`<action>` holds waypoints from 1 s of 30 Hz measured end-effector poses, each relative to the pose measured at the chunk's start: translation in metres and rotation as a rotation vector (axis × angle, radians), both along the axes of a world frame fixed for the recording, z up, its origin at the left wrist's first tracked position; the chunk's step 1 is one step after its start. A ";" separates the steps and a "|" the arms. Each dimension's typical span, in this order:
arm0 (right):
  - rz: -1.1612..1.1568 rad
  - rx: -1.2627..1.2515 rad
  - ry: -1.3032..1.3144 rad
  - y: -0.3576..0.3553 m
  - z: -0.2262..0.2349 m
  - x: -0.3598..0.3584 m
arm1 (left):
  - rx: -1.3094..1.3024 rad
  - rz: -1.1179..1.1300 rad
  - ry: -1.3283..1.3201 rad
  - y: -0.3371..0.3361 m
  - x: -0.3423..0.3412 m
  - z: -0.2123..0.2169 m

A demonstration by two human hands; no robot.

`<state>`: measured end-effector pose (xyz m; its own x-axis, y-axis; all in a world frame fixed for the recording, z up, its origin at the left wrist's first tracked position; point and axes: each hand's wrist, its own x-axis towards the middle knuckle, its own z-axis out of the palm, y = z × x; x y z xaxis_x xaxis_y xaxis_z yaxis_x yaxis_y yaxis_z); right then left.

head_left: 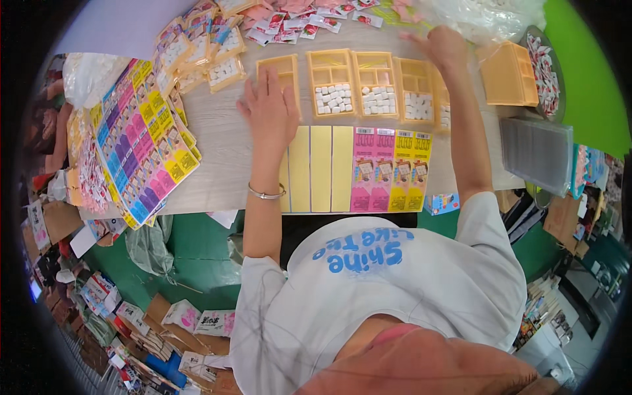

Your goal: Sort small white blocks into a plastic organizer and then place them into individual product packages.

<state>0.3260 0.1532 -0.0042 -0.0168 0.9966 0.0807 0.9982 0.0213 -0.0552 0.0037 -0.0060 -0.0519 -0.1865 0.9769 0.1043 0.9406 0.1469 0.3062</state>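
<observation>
My left hand [271, 108] lies with its fingers stretched and apart over the leftmost yellow plastic tray [280, 62], covering much of it. To its right stand several similar trays in a row. A second tray [331, 68] and a third tray [374, 66] have small white pellets in their near compartment; thin yellow-green sticks show in the third. My right hand [446, 49] reaches beyond the row's right end, near thin yellow-green sticks [388, 12] and pink pieces [403, 9]. Its fingers are blurred, so their grip is unclear. The right forearm partly hides the last tray [442, 108].
A label sheet [320, 168], partly peeled, lies at the table's front edge. More printed sheets [141, 141] and filled trays [227, 72] are at left. Small sachets [283, 26] lie at the back. Stacked yellow trays [507, 74], a sachet bowl [545, 76] and clear plastic covers [536, 153] stand right.
</observation>
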 end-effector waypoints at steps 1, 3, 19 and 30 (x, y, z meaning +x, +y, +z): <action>-0.058 -0.152 -0.081 0.005 -0.002 0.011 | 0.009 -0.009 -0.010 0.003 -0.006 -0.002; -0.065 -0.103 -0.036 0.007 -0.018 0.020 | 0.127 -0.170 -0.050 0.006 -0.022 -0.011; -0.113 -0.080 0.240 0.027 -0.033 0.006 | 0.288 -0.050 -0.123 0.009 -0.020 -0.017; 0.715 0.322 0.207 -0.048 -0.026 -0.155 | 0.250 -0.106 -0.006 0.003 -0.023 -0.014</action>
<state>0.1706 0.1051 -0.0304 -0.5941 0.6778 0.4333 0.7076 0.6965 -0.1194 -0.0193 -0.0027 -0.0657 -0.0863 0.9349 0.3441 0.9447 -0.0329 0.3264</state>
